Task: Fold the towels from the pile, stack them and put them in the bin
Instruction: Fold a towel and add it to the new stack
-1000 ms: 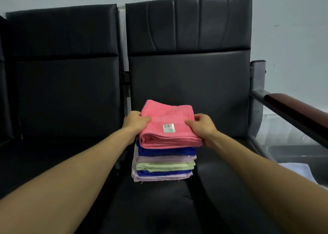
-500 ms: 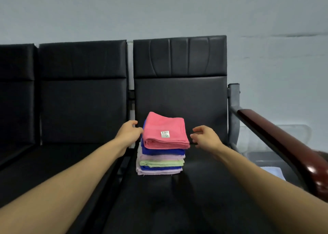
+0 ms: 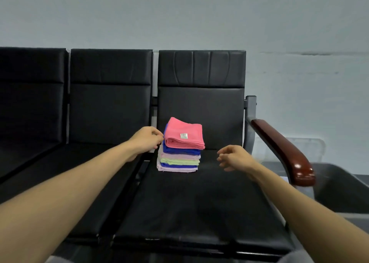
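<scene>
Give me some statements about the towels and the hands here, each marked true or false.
1. The pink towel lies on top of the stack. True.
2. The right hand grips the stack. False: it is apart from it and holds nothing.
3. The stack rests on the seat beside the wooden armrest. True.
4. The stack is already in the bin. False: it is on the seat; the bin stands beyond the armrest.

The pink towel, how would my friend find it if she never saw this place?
Look at the row of black seats against the grey wall and find the end seat beside the brown armrest. A small stack of folded towels sits on it. The pink towel is the top one, the only pink, with a little white label on it.
</scene>
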Tool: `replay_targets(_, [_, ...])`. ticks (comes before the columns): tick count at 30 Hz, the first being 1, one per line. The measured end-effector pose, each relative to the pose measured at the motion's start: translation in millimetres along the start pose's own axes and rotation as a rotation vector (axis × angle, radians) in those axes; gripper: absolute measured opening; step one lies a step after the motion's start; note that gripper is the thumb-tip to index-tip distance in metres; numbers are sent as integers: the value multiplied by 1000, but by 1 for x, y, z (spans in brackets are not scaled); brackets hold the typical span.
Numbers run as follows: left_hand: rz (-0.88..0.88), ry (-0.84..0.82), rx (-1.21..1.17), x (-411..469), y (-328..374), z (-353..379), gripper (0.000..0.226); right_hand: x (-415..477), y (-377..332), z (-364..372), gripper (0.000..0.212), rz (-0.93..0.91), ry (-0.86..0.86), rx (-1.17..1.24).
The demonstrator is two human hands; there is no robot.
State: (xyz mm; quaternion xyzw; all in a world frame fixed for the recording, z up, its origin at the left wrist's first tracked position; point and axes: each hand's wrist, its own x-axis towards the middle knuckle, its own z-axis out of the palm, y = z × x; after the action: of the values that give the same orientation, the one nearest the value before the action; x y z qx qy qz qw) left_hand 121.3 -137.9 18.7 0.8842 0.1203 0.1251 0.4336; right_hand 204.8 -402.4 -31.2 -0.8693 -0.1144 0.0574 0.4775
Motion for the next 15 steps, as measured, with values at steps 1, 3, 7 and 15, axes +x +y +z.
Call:
replay_targets(1, [1, 7, 0, 2, -3, 2, 14, 3, 5, 1, 13, 9, 1, -5])
replay_targets(3, [-20, 25, -16, 17, -16, 11, 12, 19, 20, 9, 11, 39, -1, -13])
replay_targets(7, [-88, 116, -98, 58, -60, 36, 12, 63, 50, 28, 11, 89, -20, -38])
replay_targets(15, [-313, 238, -273, 168, -175, 93, 15, 187, 118, 86, 16, 189, -6, 62])
